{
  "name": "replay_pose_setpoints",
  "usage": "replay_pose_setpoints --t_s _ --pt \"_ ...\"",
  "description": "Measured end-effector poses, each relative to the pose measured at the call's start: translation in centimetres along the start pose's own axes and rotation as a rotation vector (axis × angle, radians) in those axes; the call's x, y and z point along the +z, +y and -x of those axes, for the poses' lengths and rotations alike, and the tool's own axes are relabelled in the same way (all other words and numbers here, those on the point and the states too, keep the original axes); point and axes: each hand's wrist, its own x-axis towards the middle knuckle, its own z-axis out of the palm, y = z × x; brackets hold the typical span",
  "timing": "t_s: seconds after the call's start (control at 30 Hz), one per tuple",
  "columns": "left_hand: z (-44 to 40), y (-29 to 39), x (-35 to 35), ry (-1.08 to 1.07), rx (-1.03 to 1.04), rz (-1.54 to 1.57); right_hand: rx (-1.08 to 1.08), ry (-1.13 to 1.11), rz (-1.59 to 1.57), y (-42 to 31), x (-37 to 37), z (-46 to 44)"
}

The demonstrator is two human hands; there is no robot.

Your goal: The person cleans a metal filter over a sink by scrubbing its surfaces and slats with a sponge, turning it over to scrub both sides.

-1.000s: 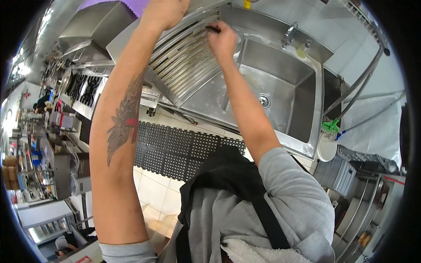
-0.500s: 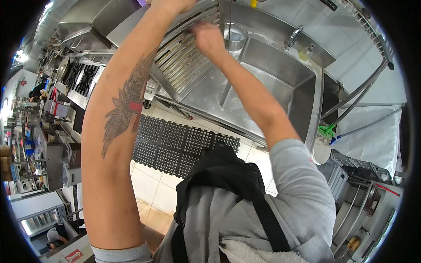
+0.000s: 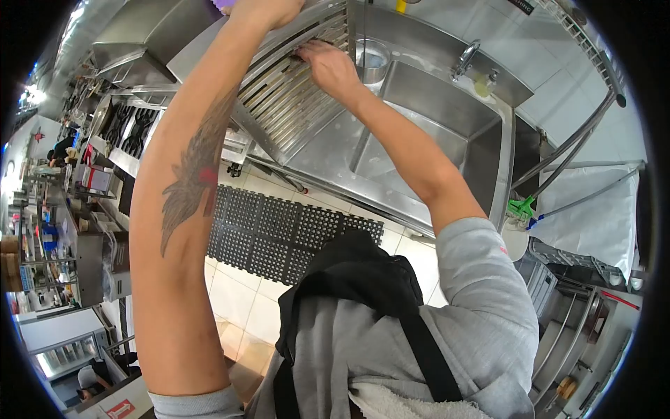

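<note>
A slatted metal baffle filter (image 3: 296,105) stands tilted over the left side of the steel sink (image 3: 419,133). My left hand (image 3: 273,10) is at the filter's upper left edge, closed against it, its fingers partly cut off by the top of the view. Across the upper slats lies my right hand (image 3: 331,68), fingers bent against the metal. Something dark shows under its fingertips, too small to make out. Behind the filter, a round metal pot (image 3: 375,61) sits at the sink's back left corner.
A faucet (image 3: 466,59) and a soap bottle (image 3: 485,84) stand behind the basin. Hoses and a green-headed brush (image 3: 520,207) hang at the right. A black perforated mat (image 3: 279,227) covers floor tiles below. Trays of black utensils (image 3: 129,129) stand left; another person (image 3: 91,377) shows lower left.
My right hand, blurred before, is now sharper and slightly lower on the slats. The filter and my left forearm have shifted slightly left.
</note>
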Motion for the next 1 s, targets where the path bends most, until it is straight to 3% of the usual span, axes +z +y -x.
replay_pose_setpoints --t_s 0.03,0.17,0.2,0.27,0.4,0.47,0.5,0.57,0.67,0.73,0.8,1.0 --pt "0.0 0.0 0.0 -0.055 -0.003 0.011 0.076 -0.135 0.043 0.6 -1.2 -0.2" --pt "0.5 1.3 -0.5 -0.046 -0.012 -0.023 0.358 -0.197 0.105 3.1 -1.9 -0.9" --pt "0.4 1.1 -0.2 -0.048 -0.01 -0.021 0.361 -0.197 0.107 0.8 -1.3 -0.5" --pt "0.2 0.7 0.0 -0.039 -0.04 0.013 0.109 -0.1 -0.152 -4.3 -0.5 0.2" --pt "-0.8 -0.9 0.0 -0.073 -0.034 -0.104 0.087 -0.157 -0.277 -4.5 -1.5 -0.4" --pt "-0.8 -0.8 0.3 -0.055 -0.027 -0.152 0.456 -0.114 -0.053 -0.5 -2.3 -0.7" --pt "-0.6 -0.7 0.5 -0.061 -0.03 -0.153 0.459 -0.118 -0.057 -1.1 -1.4 -0.1" --pt "-0.4 0.0 0.6 0.014 -0.053 -0.106 0.134 0.005 0.053 -3.3 0.1 0.8" --pt "-0.8 -0.5 0.0 -0.067 -0.088 -0.133 0.228 0.038 -0.207 -5.5 0.8 1.5" --pt "-0.7 -0.7 0.1 -0.076 -0.092 -0.163 0.189 0.08 -0.152 -4.7 0.3 1.1" --pt "-0.7 -0.6 -0.1 -0.076 -0.097 -0.191 0.274 -0.039 -0.084 -4.3 -0.5 0.3" --pt "-0.1 0.0 0.0 -0.043 0.006 -0.118 0.42 0.12 -0.022 -2.1 -1.0 -0.9"
